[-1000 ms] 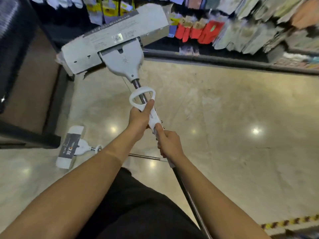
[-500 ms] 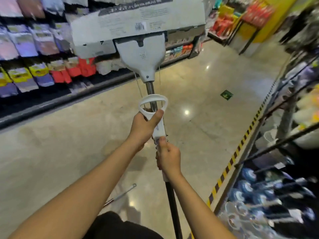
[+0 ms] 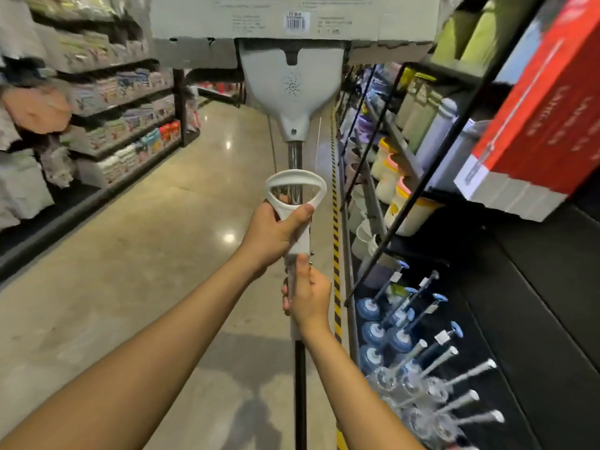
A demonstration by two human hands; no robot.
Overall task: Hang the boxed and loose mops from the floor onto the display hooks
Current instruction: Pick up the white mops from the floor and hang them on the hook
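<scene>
I hold a boxed mop (image 3: 290, 89) upright in front of me, its head up. A grey cardboard sleeve (image 3: 292, 17) with a barcode covers the mop head at the top of the view. My left hand (image 3: 276, 230) grips the white loop handle (image 3: 295, 190) on the shaft. Just below it, my right hand (image 3: 308, 295) grips the white sleeve of the shaft, whose black lower part (image 3: 300, 394) runs down out of view. Display hooks (image 3: 467, 378) stick out of the black rack at the lower right, some carrying blue and clear items.
A red box (image 3: 532, 102) juts from the right shelving at head height. Bottles and cups (image 3: 399, 193) fill the right shelves. A yellow-black stripe (image 3: 336, 241) marks the floor along that rack. Shelves of packaged cloths (image 3: 130, 125) line the left. The aisle floor (image 3: 162, 254) runs ahead.
The view has swung right, from the floor and left shelves to down the aisle and the right rack. The mop has risen upright; both hands keep their grip. The floor mop is out of view.
</scene>
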